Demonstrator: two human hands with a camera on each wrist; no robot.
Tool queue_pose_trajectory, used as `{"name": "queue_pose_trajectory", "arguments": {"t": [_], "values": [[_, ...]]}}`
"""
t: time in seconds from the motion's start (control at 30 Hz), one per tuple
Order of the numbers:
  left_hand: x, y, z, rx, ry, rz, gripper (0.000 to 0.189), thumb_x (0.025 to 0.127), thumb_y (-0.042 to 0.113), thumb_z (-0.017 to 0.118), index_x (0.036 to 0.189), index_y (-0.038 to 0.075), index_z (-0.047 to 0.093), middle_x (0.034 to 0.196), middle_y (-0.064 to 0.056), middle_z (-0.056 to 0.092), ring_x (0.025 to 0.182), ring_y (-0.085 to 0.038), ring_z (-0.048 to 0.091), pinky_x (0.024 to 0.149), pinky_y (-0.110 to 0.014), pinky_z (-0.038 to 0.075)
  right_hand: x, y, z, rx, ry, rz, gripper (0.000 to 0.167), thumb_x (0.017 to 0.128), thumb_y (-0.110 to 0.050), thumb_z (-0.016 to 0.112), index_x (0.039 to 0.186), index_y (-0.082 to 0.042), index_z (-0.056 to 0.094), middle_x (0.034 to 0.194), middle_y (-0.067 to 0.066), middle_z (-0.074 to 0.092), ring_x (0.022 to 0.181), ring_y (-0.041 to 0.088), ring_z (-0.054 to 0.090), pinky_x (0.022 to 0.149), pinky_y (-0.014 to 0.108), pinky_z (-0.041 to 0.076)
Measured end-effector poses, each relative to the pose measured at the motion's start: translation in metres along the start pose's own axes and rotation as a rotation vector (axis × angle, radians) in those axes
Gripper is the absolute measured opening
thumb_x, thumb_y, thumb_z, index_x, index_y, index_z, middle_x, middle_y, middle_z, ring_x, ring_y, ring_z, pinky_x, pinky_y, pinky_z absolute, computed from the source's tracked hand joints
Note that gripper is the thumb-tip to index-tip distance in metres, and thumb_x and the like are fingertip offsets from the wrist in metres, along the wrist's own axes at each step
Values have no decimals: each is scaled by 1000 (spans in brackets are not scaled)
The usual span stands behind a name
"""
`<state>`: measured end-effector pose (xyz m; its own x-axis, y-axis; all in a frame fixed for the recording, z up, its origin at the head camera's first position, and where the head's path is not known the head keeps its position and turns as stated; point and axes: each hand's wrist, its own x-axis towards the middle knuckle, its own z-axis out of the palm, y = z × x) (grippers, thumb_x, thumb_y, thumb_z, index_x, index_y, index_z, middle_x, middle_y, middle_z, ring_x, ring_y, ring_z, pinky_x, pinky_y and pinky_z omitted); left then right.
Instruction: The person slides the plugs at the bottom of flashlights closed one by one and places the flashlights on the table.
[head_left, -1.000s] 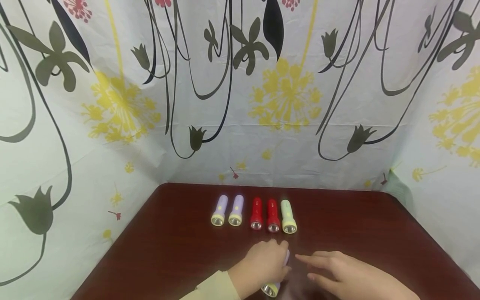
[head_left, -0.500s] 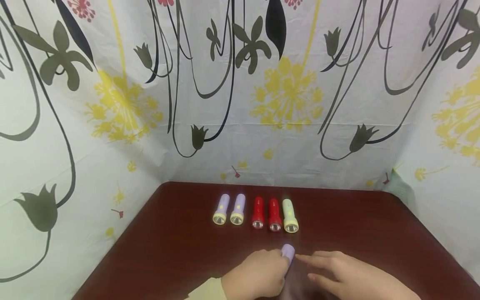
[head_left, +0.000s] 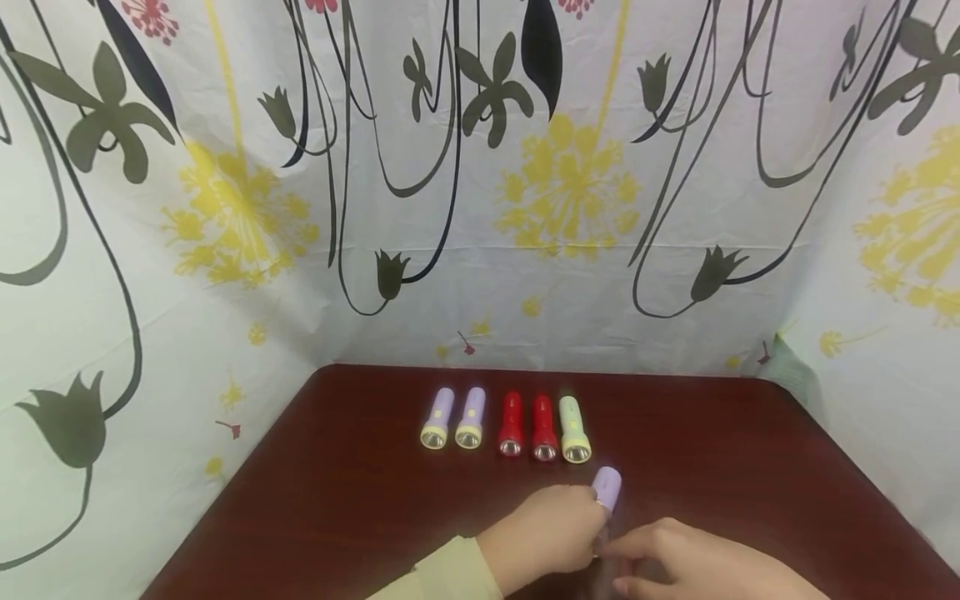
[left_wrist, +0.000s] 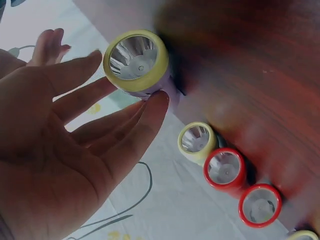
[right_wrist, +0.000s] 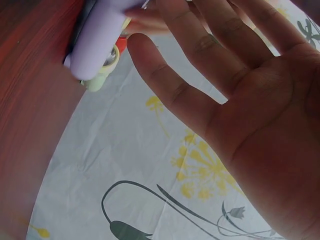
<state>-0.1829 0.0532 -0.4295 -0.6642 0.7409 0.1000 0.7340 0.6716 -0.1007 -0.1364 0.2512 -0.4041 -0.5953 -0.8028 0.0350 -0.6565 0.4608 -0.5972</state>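
Observation:
A lavender flashlight [head_left: 607, 487] with a cream-yellow head ring is in my left hand [head_left: 551, 525], at the near middle of the table. The left wrist view shows its reflector end [left_wrist: 137, 62] turned toward that camera, with thumb and fingers on either side of the body. My right hand [head_left: 693, 560] lies close on the right, its fingers extended and fairly straight, fingertips right at the flashlight's near part in the head view. From the right wrist, the lavender barrel [right_wrist: 95, 42] shows beyond the fingers, and that palm holds nothing.
Farther back stands a row of flashlights lying lens-forward: two lavender ones [head_left: 438, 419] [head_left: 472, 419], two red ones [head_left: 512, 425] [head_left: 544, 428] and a pale green one [head_left: 574, 429]. Flower-printed cloth [head_left: 480, 317] walls the dark red-brown table [head_left: 360, 500] on its back and sides.
The left hand has carried the lavender flashlight right and slightly away, its tail end now farther back. The right hand has shifted a little downward, fingers beside the flashlight. The back row stays put.

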Motion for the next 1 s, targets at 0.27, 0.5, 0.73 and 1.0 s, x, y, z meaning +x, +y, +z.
{"name": "queue_pose_trajectory", "arguments": {"t": [0.27, 0.5, 0.73, 1.0], "values": [[26, -2, 4, 119, 74, 80, 14, 87, 31, 86, 85, 35, 72, 72, 14, 66, 62, -4, 56, 55, -23, 49, -3, 0, 2, -56, 9, -17, 20, 107, -28, 65, 123, -26, 77, 89, -28, 70, 80, -12, 62, 68, 17, 54], [45, 3, 8, 252, 85, 72, 16, 87, 42, 84, 100, 43, 75, 93, 18, 74, 96, -7, 62, 88, -32, 53, 1, 2, 4, -26, -50, 19, 29, 106, -30, 66, 128, -13, 76, 116, -12, 78, 98, -8, 67, 75, 22, 60], [80, 7, 17, 247, 57, -14, 9, 91, 40, 81, 98, 45, 77, 104, 17, 77, 123, -10, 60, 127, -57, 34, -2, 2, 5, -75, -45, 29, 32, 105, -32, 68, 130, -14, 76, 113, -12, 79, 90, -11, 65, 71, 21, 58], [105, 3, 23, 227, 86, -105, 8, 95, 36, 75, 92, 43, 78, 98, 16, 78, 124, -14, 63, 128, -60, 30, -4, -1, 5, -87, -22, -7, 29, 105, -31, 68, 131, -19, 75, 117, -15, 77, 95, -11, 66, 72, 21, 59]]}}
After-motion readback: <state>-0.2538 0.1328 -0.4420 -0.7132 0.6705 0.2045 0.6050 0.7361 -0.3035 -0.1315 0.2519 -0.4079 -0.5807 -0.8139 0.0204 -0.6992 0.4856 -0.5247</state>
